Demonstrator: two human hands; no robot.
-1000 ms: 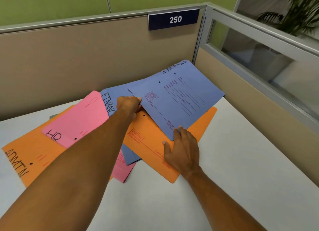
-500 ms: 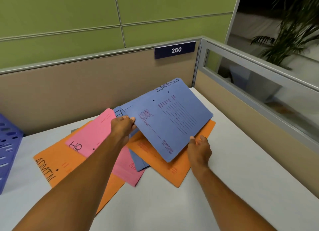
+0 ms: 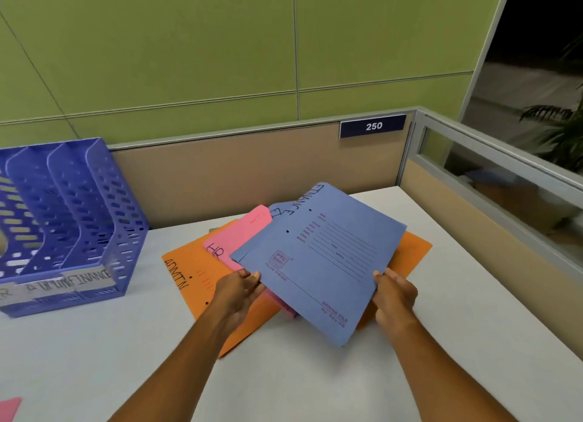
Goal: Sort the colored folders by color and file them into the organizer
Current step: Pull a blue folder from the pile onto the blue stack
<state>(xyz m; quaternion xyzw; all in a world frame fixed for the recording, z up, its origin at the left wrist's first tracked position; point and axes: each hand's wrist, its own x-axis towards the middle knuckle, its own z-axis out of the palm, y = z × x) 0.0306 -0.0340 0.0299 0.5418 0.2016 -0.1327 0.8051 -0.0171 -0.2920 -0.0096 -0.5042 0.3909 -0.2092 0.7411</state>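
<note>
A blue folder marked FINANCE [image 3: 325, 257] is lifted above the pile, held at both sides. My left hand [image 3: 238, 290] grips its left edge and my right hand [image 3: 394, 295] grips its right edge. Under it lie a second blue folder [image 3: 279, 210], a pink folder marked HR [image 3: 239, 235], an orange folder marked ADMIN [image 3: 189, 273] and another orange folder [image 3: 413, 248]. The blue perforated organizer [image 3: 72, 219] stands at the left, with taped labels on its front, one reading FINANCE.
The white desk [image 3: 315, 383] is boxed in by a beige partition [image 3: 252, 172] at the back and a glazed partition [image 3: 492, 200] at the right. A pink folder corner [image 3: 9, 407] pokes in at the bottom left.
The blue folder has come up off the pile toward me. My right hand left the orange folder and took the blue folder's right edge. The view swung left, showing the organizer.
</note>
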